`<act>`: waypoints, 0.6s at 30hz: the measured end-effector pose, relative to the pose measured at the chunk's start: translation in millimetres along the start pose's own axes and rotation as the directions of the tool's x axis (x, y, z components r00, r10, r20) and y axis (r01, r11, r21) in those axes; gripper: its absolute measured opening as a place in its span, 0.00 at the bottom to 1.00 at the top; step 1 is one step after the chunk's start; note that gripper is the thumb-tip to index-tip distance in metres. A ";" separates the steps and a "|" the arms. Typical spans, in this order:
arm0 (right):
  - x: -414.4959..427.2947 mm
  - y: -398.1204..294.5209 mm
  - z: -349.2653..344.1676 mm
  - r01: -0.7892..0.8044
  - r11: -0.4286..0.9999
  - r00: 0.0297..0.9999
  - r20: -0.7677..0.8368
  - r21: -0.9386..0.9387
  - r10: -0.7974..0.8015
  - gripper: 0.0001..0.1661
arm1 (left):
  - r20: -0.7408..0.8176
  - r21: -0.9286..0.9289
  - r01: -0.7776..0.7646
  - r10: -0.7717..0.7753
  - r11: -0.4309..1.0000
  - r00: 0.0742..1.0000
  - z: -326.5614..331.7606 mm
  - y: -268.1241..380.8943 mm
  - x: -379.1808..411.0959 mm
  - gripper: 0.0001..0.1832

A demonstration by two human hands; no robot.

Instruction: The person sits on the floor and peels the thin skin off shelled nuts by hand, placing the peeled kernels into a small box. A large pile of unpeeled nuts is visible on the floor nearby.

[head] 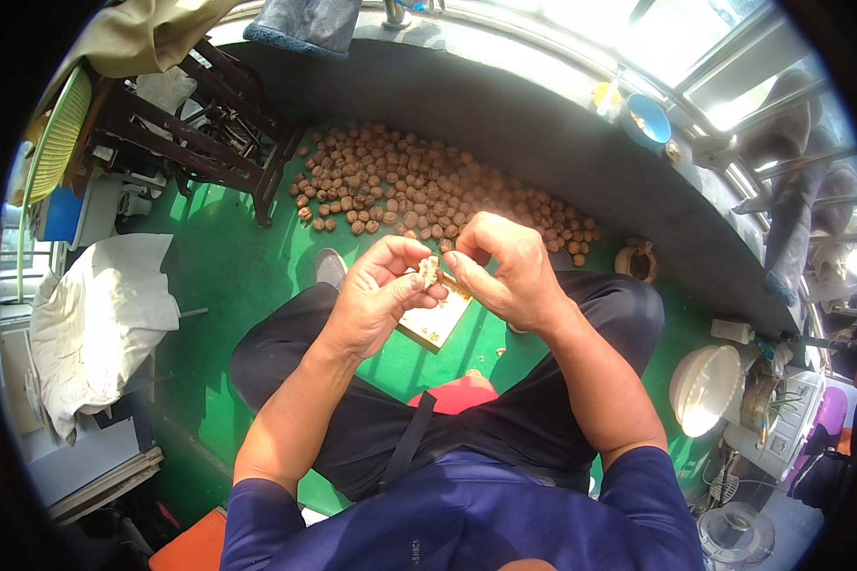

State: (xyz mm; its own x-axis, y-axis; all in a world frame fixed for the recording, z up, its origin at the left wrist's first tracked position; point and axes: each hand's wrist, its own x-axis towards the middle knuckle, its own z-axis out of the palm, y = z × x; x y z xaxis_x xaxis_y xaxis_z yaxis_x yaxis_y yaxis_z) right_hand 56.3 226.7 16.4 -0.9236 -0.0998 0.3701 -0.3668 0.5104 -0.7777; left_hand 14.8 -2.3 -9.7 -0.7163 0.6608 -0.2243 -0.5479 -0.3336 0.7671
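Observation:
A pale, peeled-looking walnut kernel piece (429, 272) is pinched between the thumb and fingers of my left hand (378, 300). Close to its right side, my right hand (512, 268) has its thumb and forefinger bent towards the piece. Whether those right fingertips grip a small bit is too fine to make out. Below both hands, between my legs, a shallow light-coloured tray (420, 335) with small fragments on it lies on the green floor (386, 375). My left hand hides part of this tray. Beyond my hands, many whole walnuts (400, 178) are spread along the dark wall.
A dark wooden chair (200, 146) stands at the far left, near a white cloth (103, 321). A red seat edge (457, 396) shows between my thighs. To the right are a tape roll (635, 263) and a cream basin (705, 390). A blue bowl (646, 119) rests on the ledge.

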 end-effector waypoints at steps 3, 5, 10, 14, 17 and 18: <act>1.0 -2.1 0.4 -0.011 1.000 1.000 0.011 0.019 0.011 0.05 | -0.003 -0.020 -0.012 0.012 1.000 1.000 0.5 1.9 -0.1 0.15; 0.6 -1.8 4.4 -0.007 0.998 1.000 -0.001 0.062 0.008 0.06 | 0.007 -0.034 -0.009 0.009 0.999 1.000 -1.0 2.5 0.1 0.15; 1.8 -6.7 7.3 0.011 0.994 1.000 0.006 0.105 -0.012 0.06 | -0.013 -0.091 -0.001 0.000 0.996 1.000 -0.7 3.8 -0.2 0.15; 1.6 -8.0 7.2 0.029 0.998 0.999 0.019 0.048 -0.030 0.06 | 0.012 -0.151 -0.005 0.006 0.989 1.000 -5.4 0.9 0.2 0.15; 2.4 -8.1 6.2 0.050 0.998 0.999 0.020 0.025 -0.051 0.04 | 0.023 -0.162 0.009 -0.005 0.987 1.000 -6.3 1.9 1.1 0.14; 2.4 -7.8 5.7 0.055 0.998 0.998 0.020 0.019 -0.056 0.04 | 0.022 -0.169 0.013 -0.009 0.985 1.000 -5.5 2.5 1.1 0.14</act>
State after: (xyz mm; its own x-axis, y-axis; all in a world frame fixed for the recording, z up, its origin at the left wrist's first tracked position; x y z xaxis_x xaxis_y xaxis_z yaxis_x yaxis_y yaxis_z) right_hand 56.4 217.6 20.5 -0.9039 -0.1455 0.4022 -0.4193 0.4874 -0.7659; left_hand 10.3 -6.2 -11.3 -0.7017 0.6783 -0.2181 -0.6222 -0.4342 0.6514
